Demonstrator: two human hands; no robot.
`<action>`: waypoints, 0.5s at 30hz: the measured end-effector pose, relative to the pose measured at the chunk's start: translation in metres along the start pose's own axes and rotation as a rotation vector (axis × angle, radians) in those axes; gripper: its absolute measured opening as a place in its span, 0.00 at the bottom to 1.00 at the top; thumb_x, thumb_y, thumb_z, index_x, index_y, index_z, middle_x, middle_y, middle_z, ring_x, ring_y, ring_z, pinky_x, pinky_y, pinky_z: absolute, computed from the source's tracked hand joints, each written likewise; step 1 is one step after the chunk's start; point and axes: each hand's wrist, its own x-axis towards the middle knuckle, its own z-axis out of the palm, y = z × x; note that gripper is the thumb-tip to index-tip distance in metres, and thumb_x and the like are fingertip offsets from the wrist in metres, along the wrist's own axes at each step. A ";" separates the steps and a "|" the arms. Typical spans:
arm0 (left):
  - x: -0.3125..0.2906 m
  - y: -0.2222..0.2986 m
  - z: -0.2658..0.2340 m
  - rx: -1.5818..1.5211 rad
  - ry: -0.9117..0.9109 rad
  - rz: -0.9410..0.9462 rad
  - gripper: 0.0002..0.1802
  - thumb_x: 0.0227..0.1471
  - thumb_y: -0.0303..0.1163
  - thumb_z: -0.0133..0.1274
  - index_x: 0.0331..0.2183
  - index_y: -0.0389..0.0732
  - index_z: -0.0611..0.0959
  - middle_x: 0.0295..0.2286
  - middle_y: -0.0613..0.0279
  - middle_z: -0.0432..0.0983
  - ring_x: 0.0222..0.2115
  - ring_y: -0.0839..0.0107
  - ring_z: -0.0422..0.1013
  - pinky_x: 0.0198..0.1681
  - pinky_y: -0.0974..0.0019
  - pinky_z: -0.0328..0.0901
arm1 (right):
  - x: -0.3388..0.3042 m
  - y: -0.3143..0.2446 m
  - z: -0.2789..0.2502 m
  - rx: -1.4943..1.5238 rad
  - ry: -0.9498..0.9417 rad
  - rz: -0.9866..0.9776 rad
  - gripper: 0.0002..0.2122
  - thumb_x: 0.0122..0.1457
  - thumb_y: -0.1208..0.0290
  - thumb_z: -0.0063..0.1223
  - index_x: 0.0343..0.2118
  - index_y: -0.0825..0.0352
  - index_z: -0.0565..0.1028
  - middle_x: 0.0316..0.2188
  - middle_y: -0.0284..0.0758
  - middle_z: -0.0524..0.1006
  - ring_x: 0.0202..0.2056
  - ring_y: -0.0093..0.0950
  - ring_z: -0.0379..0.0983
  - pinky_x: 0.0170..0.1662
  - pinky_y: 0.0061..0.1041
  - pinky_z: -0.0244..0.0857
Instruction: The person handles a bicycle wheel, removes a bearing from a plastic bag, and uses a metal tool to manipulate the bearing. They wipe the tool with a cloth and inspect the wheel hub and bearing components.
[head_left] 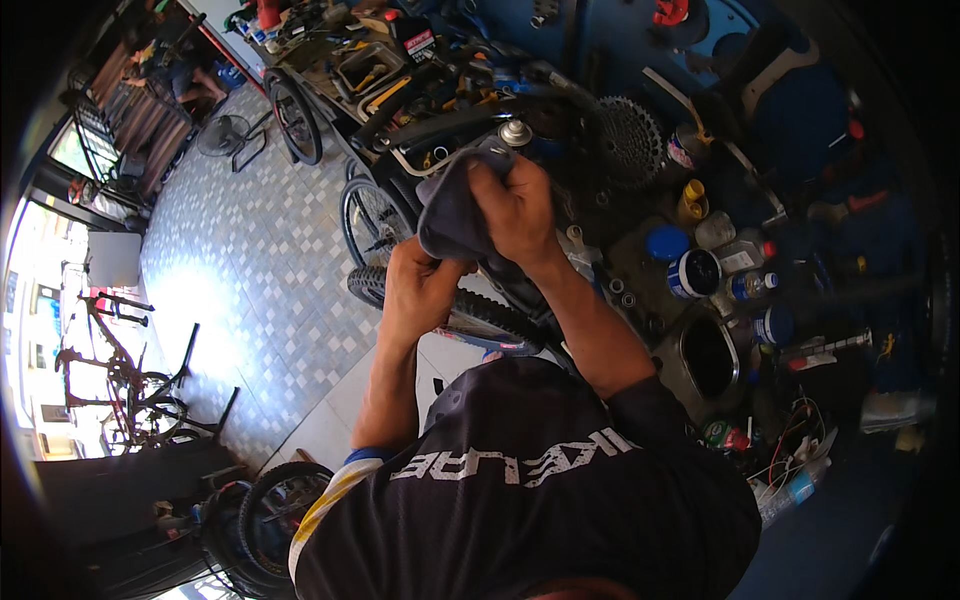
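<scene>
A dark grey cloth [450, 212] is bunched between my two hands, in front of my chest. My right hand [520, 205] grips its upper right part, thumb pressed into the folds. Lower and to the left, my left hand [422, 285] is closed on the cloth's lower edge. Whether the cloth is wrapped around anything cannot be made out. Just beyond it stands a can with a pale conical top [515, 133]. Below my hands shows a bicycle wheel with a knobbly tyre [490, 315].
A cluttered workbench [400, 85] spreads ahead with many tools. To the right are a large toothed cassette [630, 142], an open blue-and-white tub [694, 273], bottles and a metal container [708, 358]. Bicycle frames [125, 370], a fan [225, 135] and another person [185, 75] are on the left.
</scene>
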 end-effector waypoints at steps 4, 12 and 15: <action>-0.008 0.006 0.004 -0.220 -0.090 -0.053 0.12 0.65 0.32 0.55 0.40 0.32 0.85 0.30 0.63 0.81 0.29 0.78 0.73 0.34 0.70 0.68 | -0.002 -0.009 -0.001 -0.152 0.208 -0.044 0.16 0.70 0.60 0.53 0.41 0.71 0.82 0.32 0.33 0.84 0.33 0.19 0.78 0.38 0.22 0.70; -0.016 -0.007 0.029 -0.776 0.080 -0.176 0.21 0.70 0.37 0.50 0.55 0.31 0.77 0.40 0.54 0.82 0.41 0.69 0.78 0.47 0.64 0.71 | 0.033 -0.012 -0.116 0.071 -0.037 -0.003 0.13 0.70 0.58 0.51 0.45 0.64 0.79 0.40 0.33 0.81 0.42 0.27 0.78 0.44 0.30 0.71; 0.004 -0.003 0.037 -0.664 0.171 -0.197 0.19 0.70 0.37 0.50 0.54 0.34 0.79 0.41 0.56 0.83 0.43 0.72 0.77 0.50 0.66 0.70 | -0.014 -0.019 -0.068 -0.703 -0.202 -0.241 0.15 0.68 0.59 0.56 0.46 0.66 0.76 0.40 0.41 0.79 0.46 0.37 0.77 0.49 0.36 0.71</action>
